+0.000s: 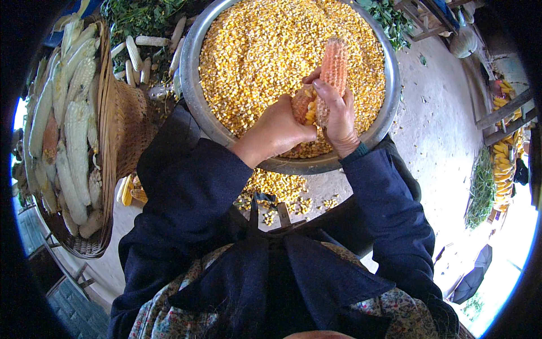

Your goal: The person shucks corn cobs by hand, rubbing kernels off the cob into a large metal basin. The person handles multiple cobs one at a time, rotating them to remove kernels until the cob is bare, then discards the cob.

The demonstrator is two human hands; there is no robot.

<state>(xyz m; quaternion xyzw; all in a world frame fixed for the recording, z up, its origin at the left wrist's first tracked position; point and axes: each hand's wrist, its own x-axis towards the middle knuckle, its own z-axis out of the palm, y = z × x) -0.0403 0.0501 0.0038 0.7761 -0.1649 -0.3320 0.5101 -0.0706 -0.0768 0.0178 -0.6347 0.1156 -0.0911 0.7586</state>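
A wide metal basin (192, 84) full of loose yellow corn kernels (262, 59) lies before me. Over its near right part, my right hand (338, 114) grips a bare reddish corn cob (334, 63), held upright in the picture. My left hand (279, 131) holds a second corn cob (301, 106), reddish with some yellow kernels still on its right side. The two cobs meet between my hands, and my fingers partly cover the place where they touch.
At the left stands a woven basket (123, 123) heaped with pale stripped cobs (78, 148). More cobs (134, 53) and green leaves (144, 17) lie behind it. Spilled kernels (275, 186) cover floor below the basin. Yellow corn ears (503, 169) and a wooden frame (508, 110) stand right.
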